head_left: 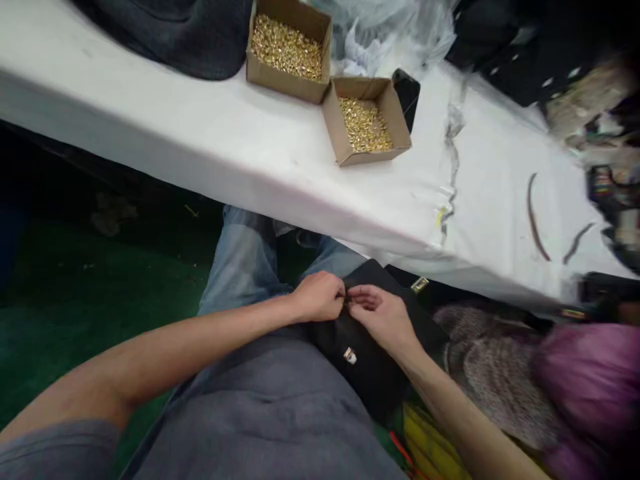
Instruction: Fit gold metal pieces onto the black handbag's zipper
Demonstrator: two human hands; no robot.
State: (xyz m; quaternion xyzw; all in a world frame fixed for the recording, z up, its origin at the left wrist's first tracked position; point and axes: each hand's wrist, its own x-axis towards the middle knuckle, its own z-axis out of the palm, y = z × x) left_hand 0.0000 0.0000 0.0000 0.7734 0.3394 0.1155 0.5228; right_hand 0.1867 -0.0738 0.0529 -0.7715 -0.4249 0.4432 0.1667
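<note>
A black bag-like piece (373, 373) lies across my lap, with a small shiny metal clasp (350, 356) on its surface. A gold-coloured metal fitting (420, 285) shows near its upper right edge. Above the black piece, my left hand (320, 296) is closed, its thumb and fingers pressed together. My right hand (384, 315) faces it with fingertips pinched, almost touching the left. Something small and dark sits between the fingertips of both hands, too small to name.
On the white-covered table (280, 143) stand two cardboard boxes, one (287, 90) behind the other (373, 158), holding gold-coloured metal parts. A dark phone-like object (407, 93), clear plastic bags (395, 33) and dark material (200, 40) lie nearby. A purple bundle (590, 373) is at right.
</note>
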